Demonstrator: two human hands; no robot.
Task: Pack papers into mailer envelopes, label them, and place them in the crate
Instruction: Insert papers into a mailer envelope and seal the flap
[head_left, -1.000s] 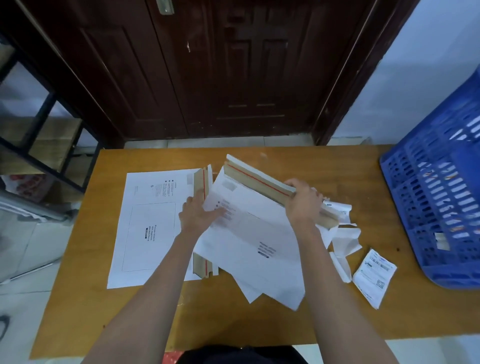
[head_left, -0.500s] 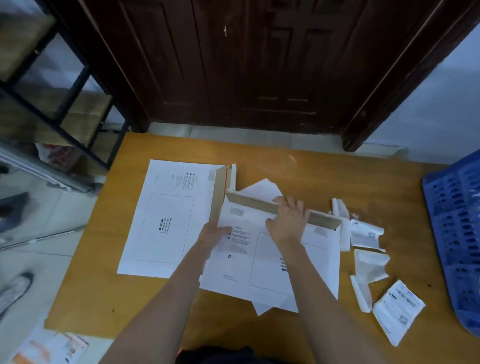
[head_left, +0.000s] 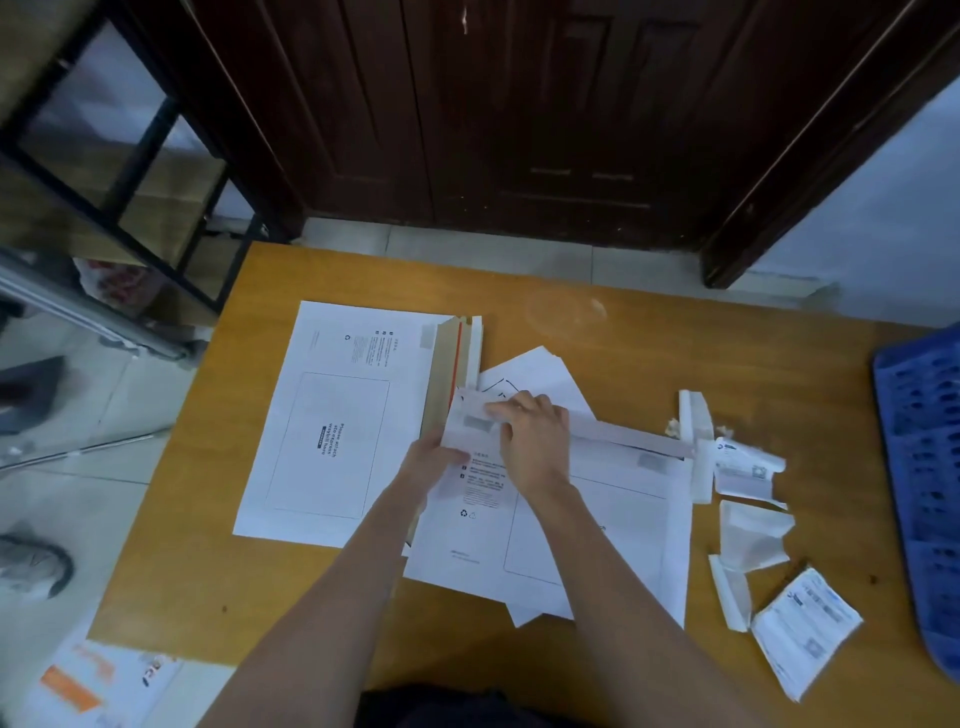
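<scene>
A white mailer (head_left: 587, 525) lies flat on the wooden table (head_left: 649, 353), its flap (head_left: 623, 434) folded down. The right hand (head_left: 530, 436) presses the flap's left end with flat fingers; the left hand (head_left: 431, 460) grips the mailer's left edge. Left of the mailer lie spare mailers (head_left: 343, 415); to its right, paper scraps (head_left: 748, 525), then a blue crate (head_left: 924, 467).

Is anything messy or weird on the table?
Yes. Torn, crumpled paper scraps lie scattered between the mailer and the blue crate, and loose sheets poke out crookedly from under the mailer.
</scene>
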